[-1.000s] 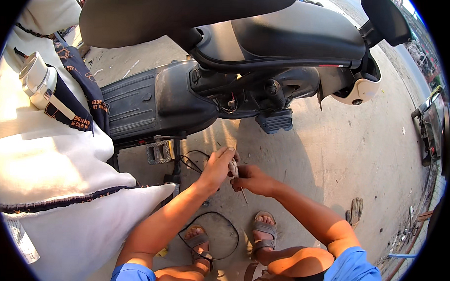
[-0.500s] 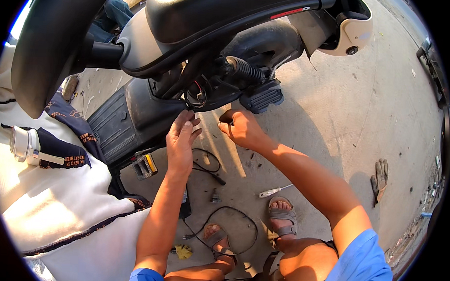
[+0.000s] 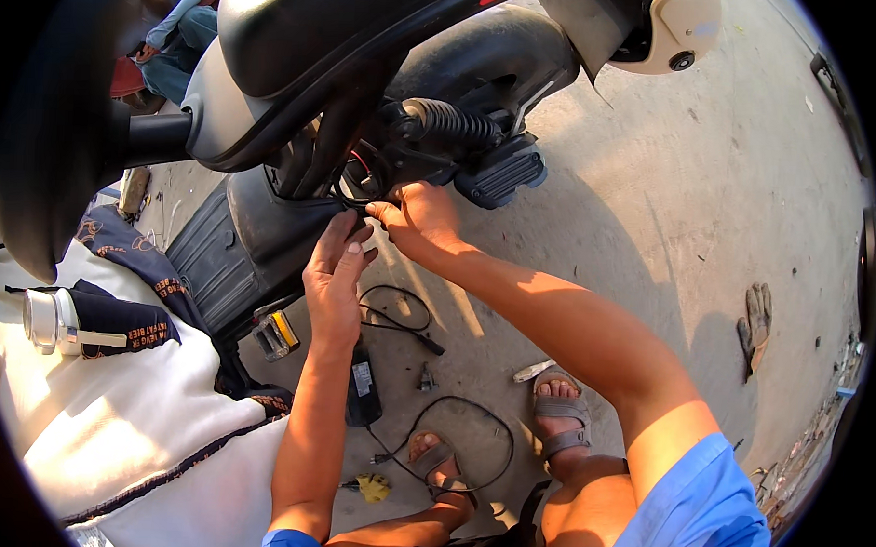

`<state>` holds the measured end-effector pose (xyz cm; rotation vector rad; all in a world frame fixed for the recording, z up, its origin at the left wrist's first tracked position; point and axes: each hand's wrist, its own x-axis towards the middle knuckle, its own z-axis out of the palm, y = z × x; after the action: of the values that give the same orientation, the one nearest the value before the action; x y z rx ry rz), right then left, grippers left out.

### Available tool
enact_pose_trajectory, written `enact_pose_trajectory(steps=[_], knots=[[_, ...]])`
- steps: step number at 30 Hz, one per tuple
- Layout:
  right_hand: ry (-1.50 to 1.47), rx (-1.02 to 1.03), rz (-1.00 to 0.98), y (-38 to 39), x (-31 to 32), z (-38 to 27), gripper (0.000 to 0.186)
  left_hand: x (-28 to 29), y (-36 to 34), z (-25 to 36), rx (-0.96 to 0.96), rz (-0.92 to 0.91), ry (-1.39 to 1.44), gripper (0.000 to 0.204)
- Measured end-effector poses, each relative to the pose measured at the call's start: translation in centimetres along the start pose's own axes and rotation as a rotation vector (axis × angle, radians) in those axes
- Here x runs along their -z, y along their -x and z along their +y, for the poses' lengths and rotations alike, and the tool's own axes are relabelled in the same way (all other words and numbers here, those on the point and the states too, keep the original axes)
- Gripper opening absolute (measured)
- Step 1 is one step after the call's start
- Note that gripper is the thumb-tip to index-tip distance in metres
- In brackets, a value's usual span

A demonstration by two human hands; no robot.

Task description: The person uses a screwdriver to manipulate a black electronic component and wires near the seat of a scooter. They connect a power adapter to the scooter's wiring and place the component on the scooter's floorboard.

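A black and cream electric scooter fills the top of the view, with a loop of black cable and a thin red wire showing under its seat. My left hand reaches up to the edge of the black footboard cover beside that loop. Its fingers are loosely bent and apart, and I make out nothing between them. At the lower end of the loop my right hand is closed, its thumb pressed against the black cable. The fingertips behind it are partly hidden.
A charger, black cords and a screwdriver lie around my feet. A glove lies farther right. At left, a white padded cover drapes near the handlebar. Behind the scooter a person crouches.
My right hand has moved left and up to the cable loop, close beside my left hand. The view has shifted, so the crouching person and more of the charger now show.
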<state>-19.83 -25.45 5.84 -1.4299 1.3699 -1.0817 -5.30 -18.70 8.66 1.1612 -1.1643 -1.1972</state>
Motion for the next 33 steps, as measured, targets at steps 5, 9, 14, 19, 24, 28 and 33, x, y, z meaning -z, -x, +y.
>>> enact_pose_trajectory(steps=[5,9,14,19,24,28,33], knots=[[-0.189,-0.138,-0.051,0.1,-0.4,-1.0,0.025,0.2,0.0,-0.4,-0.014,-0.036,0.062,0.055],[-0.199,-0.035,0.045,-0.1,0.1,-1.8,0.022,-0.4,-0.2,-0.1,-0.039,-0.074,0.064,0.057],[-0.042,0.283,0.259,-1.1,-1.0,-1.2,0.019,-0.9,-0.5,-0.3,-0.042,-0.103,0.055,0.058],[0.063,0.236,0.213,-1.9,-1.5,-1.8,0.019,-0.9,-0.4,-0.2,-0.039,-0.071,0.048,0.059],[0.141,0.217,0.205,-2.4,-2.0,-2.0,0.017,-0.7,-0.4,-0.6,-0.062,-0.036,0.02,0.057],[0.059,0.287,0.261,-2.5,-2.0,-1.5,0.016,-0.2,0.1,-0.8,-0.075,-0.075,-0.038,0.054],[-0.103,0.244,0.219,-2.3,-1.7,-1.3,0.017,0.2,0.8,-1.6,-0.003,-0.06,-0.099,0.053]])
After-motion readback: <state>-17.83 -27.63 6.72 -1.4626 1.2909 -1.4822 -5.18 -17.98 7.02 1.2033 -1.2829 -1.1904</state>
